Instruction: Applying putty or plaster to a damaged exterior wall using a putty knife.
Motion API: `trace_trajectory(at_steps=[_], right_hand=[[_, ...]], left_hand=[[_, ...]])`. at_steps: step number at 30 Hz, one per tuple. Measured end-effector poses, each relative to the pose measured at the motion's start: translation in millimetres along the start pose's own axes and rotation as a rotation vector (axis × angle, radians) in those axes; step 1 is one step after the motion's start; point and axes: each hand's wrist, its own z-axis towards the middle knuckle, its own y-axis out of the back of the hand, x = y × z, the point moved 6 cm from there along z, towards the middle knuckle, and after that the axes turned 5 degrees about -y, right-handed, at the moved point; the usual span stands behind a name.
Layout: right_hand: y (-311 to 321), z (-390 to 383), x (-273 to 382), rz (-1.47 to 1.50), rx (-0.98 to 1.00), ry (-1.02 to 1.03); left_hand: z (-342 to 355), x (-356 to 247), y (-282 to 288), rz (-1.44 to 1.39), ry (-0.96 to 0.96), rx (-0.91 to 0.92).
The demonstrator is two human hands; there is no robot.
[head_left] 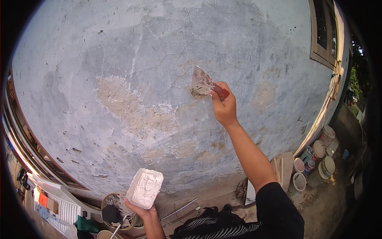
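My right hand (225, 105) is raised to the wall, closed round the red handle of a putty knife (202, 81). Its wide blade, smeared with pale filler, lies at the wall surface beside a small rough brownish spot. Lower down on the left, my left hand (148, 213) holds up a white rectangular tub (145, 188) filled with whitish putty. The wall (167, 47) is faded blue-grey, cracked and chipped. A large beige filled patch (135, 107) spreads left of the blade, and a smaller beige patch (264, 95) shows to the right of my hand.
Several paint buckets (326, 167) stand on the ground at the right. A window (323, 34) is set at the upper right. Below left are a white slatted bench (59, 209) and a bin (107, 205) of scraps. Metal rods (179, 209) lie near the wall's foot.
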Motion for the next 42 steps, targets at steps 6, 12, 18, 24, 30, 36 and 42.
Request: trace_trajectory(at_steps=[6,12,18,24,30,36,42], right_hand=[[9,3,-22,0.182,-0.037,-0.168],[6,1,-28,0.359,-0.084,-0.309],[5,-2,-34,0.462,-0.128,-0.38],[4,-3,-30,0.475,-0.11,-0.391],[6,-7,-22,0.297,-0.08,-0.3],[8,-9,-12,0.12,-0.098,-0.186],[-2,-17,7,0.229,-0.162,-0.16]], left_hand=[[-2,0,2,0.005,0.015,0.009],[-2,2,0,0.005,0.019,0.004],[-1,-3,-5,0.002,0.0,-0.046],[-1,-13,-6,-0.025,-0.014,-0.022],[-6,-22,-6,-0.015,-0.043,-0.091],[-5,-24,-1,-0.018,-0.053,-0.087],[-4,-20,-3,-0.017,-0.043,-0.054]])
